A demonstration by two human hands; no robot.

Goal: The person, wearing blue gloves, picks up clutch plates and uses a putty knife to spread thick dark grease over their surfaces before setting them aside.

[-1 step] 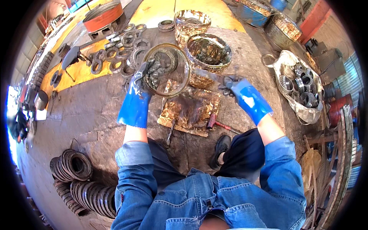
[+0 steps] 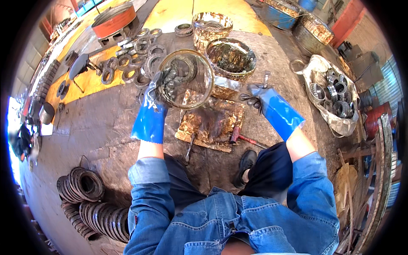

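Observation:
My left hand (image 2: 159,89), in a blue rubber glove smeared dark, is closed on the left side of a large thin metal ring (image 2: 211,80). The ring is held up above the floor, and other rings show through its opening. My right hand (image 2: 260,97), gloved alike, is curled round a tool (image 2: 267,77) whose short end sticks up past the fingers; its kind is unclear. A pale flat patch left of this hand may be its blade. Behind it stands a grease-coated bucket (image 2: 250,72) with dark matter inside. A greasy board (image 2: 231,117) lies below, between the hands.
A red-handled hammer (image 2: 236,135) and a thin tool (image 2: 190,146) lie at the board's near edge. Stacked rings (image 2: 102,216) stand near left, loose rings (image 2: 127,74) far left. Right is a white sack (image 2: 312,76) of bearings. Another bucket (image 2: 197,36) stands farther back.
The ring in my left hand has shifted slightly right and turned a little. My right hand has turned a little, and the tool's end now points more upright.

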